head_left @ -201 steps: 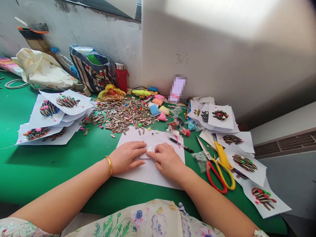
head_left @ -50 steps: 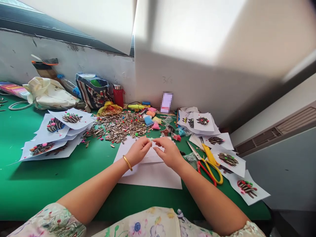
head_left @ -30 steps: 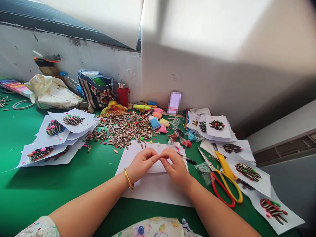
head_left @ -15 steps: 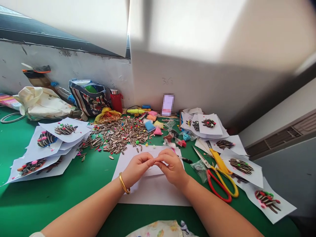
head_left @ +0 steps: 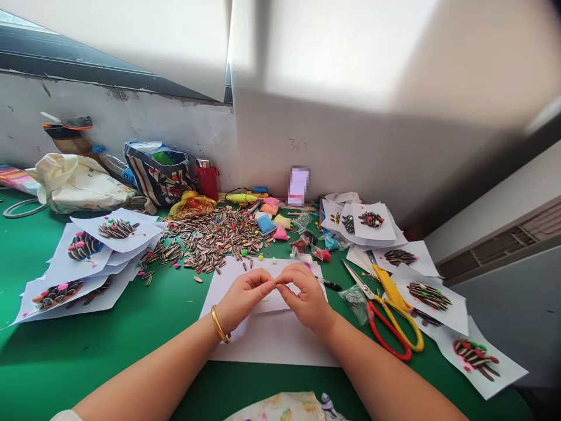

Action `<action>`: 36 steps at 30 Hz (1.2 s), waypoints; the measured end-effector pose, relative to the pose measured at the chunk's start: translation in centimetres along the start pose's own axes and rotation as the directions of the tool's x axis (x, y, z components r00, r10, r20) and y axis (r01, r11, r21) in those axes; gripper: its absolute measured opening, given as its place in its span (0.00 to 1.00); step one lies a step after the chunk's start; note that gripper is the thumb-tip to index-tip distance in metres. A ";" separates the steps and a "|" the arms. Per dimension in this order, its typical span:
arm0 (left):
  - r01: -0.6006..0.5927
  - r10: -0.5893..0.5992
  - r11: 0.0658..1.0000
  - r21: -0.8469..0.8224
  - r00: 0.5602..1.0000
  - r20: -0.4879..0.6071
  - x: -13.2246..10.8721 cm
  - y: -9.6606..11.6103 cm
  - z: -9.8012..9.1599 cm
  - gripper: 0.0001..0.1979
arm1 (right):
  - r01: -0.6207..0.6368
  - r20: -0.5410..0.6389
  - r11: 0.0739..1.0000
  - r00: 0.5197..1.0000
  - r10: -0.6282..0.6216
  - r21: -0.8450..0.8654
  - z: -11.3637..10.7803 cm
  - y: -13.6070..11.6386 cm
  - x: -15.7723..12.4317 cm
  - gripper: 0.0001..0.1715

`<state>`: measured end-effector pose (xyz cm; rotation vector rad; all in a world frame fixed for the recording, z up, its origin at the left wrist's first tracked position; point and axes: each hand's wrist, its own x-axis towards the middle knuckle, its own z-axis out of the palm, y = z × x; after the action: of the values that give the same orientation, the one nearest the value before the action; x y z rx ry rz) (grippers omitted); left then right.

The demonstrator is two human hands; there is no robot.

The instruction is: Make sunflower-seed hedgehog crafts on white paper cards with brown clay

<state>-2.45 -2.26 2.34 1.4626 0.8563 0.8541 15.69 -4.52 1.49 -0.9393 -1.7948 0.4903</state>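
My left hand (head_left: 243, 299), with a gold bangle (head_left: 220, 325) at the wrist, and my right hand (head_left: 308, 301) meet fingertip to fingertip. Thumb and forefinger are pinched on each; whatever sits between them is too small to make out. Below them lie sheets of white paper (head_left: 280, 342), partly covered by my hands. A heap of striped sunflower seeds (head_left: 214, 237) spreads just beyond, with small coloured balls among it. Soft packets of coloured clay, one blue (head_left: 265, 225) and one pink (head_left: 280, 233), lie behind the paper. A black pen (head_left: 331, 285) rests by my right hand.
Scissors (head_left: 385, 318) with red and yellow handles and a yellow cutter (head_left: 390, 286) lie right. Seed-decorated paper cards are stacked left (head_left: 99, 266) and right (head_left: 438, 316). A red flask (head_left: 207, 181), striped bag (head_left: 160, 175) and phone (head_left: 298, 186) stand along the wall.
My fingertips have shifted slightly at the pinch, with the right fingers a little more spread. The view has moved by a hair; everything on the table stays in place.
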 end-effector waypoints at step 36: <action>0.054 -0.051 0.990 -0.127 0.998 0.029 0.2 -0.7 0.0 0.15 | -0.009 0.031 1.000 0.999 0.009 0.004 0.1 -0.1 -0.4 0.05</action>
<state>-2.38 -2.07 1.61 1.3312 0.8025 0.8339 15.61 -4.85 1.30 -0.9423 -1.8179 0.5168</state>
